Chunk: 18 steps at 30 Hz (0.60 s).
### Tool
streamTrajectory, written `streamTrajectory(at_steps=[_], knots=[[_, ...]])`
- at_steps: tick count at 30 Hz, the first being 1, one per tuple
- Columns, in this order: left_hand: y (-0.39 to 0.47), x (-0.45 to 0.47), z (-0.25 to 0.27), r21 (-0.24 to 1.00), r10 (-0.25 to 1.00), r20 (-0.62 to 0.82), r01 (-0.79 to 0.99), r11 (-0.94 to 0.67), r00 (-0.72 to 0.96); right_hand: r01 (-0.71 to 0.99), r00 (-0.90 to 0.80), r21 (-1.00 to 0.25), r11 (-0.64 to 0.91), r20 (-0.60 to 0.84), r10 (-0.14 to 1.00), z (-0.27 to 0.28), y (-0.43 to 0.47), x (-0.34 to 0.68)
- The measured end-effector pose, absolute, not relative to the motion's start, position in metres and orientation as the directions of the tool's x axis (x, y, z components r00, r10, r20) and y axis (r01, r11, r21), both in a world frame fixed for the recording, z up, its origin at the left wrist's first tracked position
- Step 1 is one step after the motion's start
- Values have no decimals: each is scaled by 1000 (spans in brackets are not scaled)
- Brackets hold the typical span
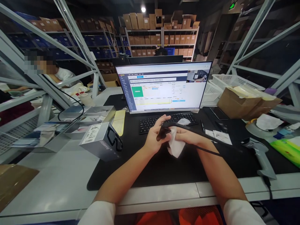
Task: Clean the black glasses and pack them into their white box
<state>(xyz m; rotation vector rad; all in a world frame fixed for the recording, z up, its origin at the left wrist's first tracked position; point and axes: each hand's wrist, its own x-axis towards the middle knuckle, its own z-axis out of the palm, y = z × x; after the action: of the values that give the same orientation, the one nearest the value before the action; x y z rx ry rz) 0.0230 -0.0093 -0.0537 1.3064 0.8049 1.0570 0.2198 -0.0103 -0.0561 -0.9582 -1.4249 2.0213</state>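
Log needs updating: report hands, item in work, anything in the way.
Left hand gripping dark glasses. Right hand holding white cloth at the glasses. Keyboard beyond hands, not visibly blocking.

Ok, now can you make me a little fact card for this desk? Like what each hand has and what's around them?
Left hand: holds dark glasses
Right hand: pinches a white cloth with a zigzag edge, up by the glasses
Under the hands: black desk mat
Past the hands: black keyboard, then a lit monitor
Left side: grey box with a picture of glasses on it
Right side: barcode scanner, pen, cardboard box
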Motion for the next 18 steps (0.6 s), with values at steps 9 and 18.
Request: streamTrajectory(at_steps=[9, 18], knots=[[9, 22, -56, 923, 995, 84, -372, -97, -52, -485, -454, -703, -520, -306, 837, -64, -5, 205], [-4, 20, -56, 863, 864, 503, -58, -502, -1, -628, -253, -675, -387, -293, 922, -49, -34, 135]])
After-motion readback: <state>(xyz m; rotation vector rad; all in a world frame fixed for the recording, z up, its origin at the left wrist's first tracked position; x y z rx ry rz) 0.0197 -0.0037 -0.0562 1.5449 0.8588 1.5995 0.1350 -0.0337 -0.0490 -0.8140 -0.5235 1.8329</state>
